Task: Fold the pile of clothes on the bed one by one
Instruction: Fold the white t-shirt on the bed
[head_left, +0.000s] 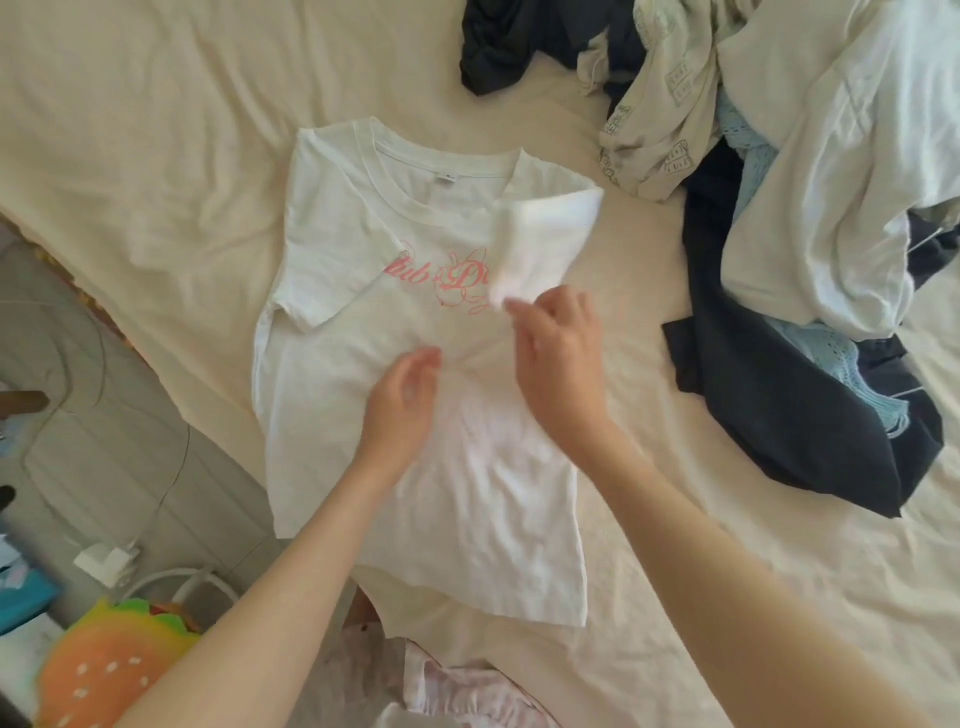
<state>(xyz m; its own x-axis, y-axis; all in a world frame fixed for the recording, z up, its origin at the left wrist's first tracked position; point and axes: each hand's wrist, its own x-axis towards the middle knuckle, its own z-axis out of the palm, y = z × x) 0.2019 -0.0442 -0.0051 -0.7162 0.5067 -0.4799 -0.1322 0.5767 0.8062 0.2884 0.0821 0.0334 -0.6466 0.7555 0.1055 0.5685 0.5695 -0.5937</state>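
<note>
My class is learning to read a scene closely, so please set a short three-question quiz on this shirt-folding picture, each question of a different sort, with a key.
1. True or false: both sleeves of the white T-shirt are folded in over its front.
2. Multiple choice: what colour is the print on the shirt's chest? A) blue B) pink C) green
3. Short answer: what does the right hand pinch?

Key
1. True.
2. B.
3. The end of the right sleeve, folded in over the print; the left hand hovers with loosely curled fingers over the shirt's middle, and the unfolded pile lies to the right on the bed.
</note>
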